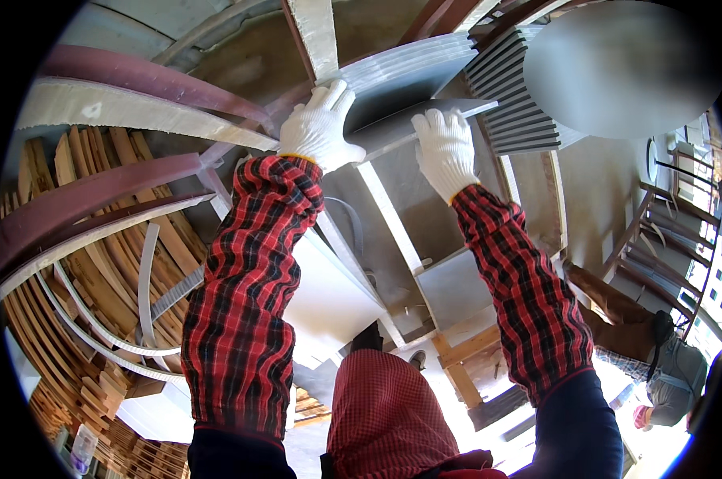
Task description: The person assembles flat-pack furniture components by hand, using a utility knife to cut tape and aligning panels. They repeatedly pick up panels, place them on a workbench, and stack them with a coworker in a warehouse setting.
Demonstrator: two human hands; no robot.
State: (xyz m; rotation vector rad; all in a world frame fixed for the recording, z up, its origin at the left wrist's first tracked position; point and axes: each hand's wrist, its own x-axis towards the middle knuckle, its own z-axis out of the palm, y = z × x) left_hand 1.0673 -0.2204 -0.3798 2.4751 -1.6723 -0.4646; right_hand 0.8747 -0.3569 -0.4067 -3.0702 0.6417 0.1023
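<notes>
Both my hands wear white knit gloves, and red-and-black checked sleeve covers run up my forearms. A flat grey panel with a pale edge lies tilted across the metal framework ahead of me. My right hand is closed over its near edge, fingertips partly hidden. To the left, my left hand has its fingers apart and its thumb stretched toward the panel's left end. That palm rests by a stack of grey panels; whether it presses on the stack or the beam beside it, I cannot tell.
Slatted grey pieces stand right of the stack. Red-brown curved beams and long wooden strips fill the left. Pale metal bars cross below my hands. A white sheet lies nearer. Another person is at lower right.
</notes>
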